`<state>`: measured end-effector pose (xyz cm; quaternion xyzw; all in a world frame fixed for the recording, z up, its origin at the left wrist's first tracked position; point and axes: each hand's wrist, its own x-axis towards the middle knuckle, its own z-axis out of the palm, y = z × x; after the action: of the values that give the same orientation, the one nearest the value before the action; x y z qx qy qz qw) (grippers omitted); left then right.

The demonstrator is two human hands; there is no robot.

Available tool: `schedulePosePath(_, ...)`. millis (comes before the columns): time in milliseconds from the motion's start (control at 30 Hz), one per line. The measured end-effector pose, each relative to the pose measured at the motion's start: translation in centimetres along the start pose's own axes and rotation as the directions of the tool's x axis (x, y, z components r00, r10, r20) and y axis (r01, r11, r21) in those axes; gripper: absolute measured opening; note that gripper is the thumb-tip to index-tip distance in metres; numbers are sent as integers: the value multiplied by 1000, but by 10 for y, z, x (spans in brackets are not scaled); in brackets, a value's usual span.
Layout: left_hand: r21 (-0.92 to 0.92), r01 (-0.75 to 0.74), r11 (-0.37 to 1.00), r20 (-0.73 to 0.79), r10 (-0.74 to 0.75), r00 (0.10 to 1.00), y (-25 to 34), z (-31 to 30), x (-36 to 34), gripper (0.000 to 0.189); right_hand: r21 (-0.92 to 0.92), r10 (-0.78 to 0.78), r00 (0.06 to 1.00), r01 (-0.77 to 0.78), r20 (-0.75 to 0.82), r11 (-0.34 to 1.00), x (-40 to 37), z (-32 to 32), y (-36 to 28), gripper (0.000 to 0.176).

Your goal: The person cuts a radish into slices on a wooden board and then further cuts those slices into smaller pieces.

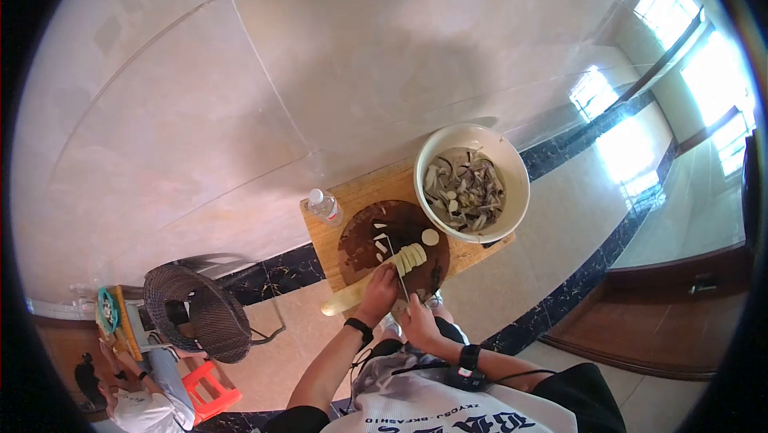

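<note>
My left hand (pixel 379 294) is closed over a long pale vegetable (pixel 342 300), whose uncut end sticks out to the left. My right hand (pixel 420 326) grips a knife (pixel 402 286) by its handle, the blade upright against the vegetable beside my left fingers. Several slices (pixel 410 257) lean together just past the blade. On the round dark cutting board (pixel 364 229) lie a single round slice (pixel 430 237) and a few small white pieces (pixel 381 246). The exact kind of vegetable cannot be made out.
A large cream basin (pixel 518 193) of cut vegetable strips stands at the wooden table's (pixel 352 190) right end. A plastic bottle (pixel 326 207) stands at its back left. Left are a wicker chair (pixel 216 313), a red stool (pixel 210 391) and another person (pixel 144 405) at a small table.
</note>
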<state>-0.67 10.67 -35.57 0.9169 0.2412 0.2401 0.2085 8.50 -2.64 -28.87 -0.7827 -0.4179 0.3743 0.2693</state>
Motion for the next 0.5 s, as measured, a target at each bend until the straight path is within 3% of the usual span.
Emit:
schedulePosePath(100, 6, -24, 1000, -9, 24, 1000, -1, -4, 4, 24, 23, -32, 999, 33, -23, 999, 2, -3, -2, 33)
schedulePosePath(200, 22, -47, 999, 25, 47, 999, -4, -8, 5, 23, 4, 43, 998, -43, 55, 999, 5, -9, -4, 45)
schedulePosePath(433, 4, -62, 998, 135, 61, 989, -8, -10, 2, 18, 1, 8, 999, -8, 41, 1000, 20, 1, 19, 34)
schedulePosePath(500, 44, -35, 998, 94, 31, 995, -5, -8, 2, 17, -2, 12, 998, -12, 64, 1000, 30, 7, 22, 30)
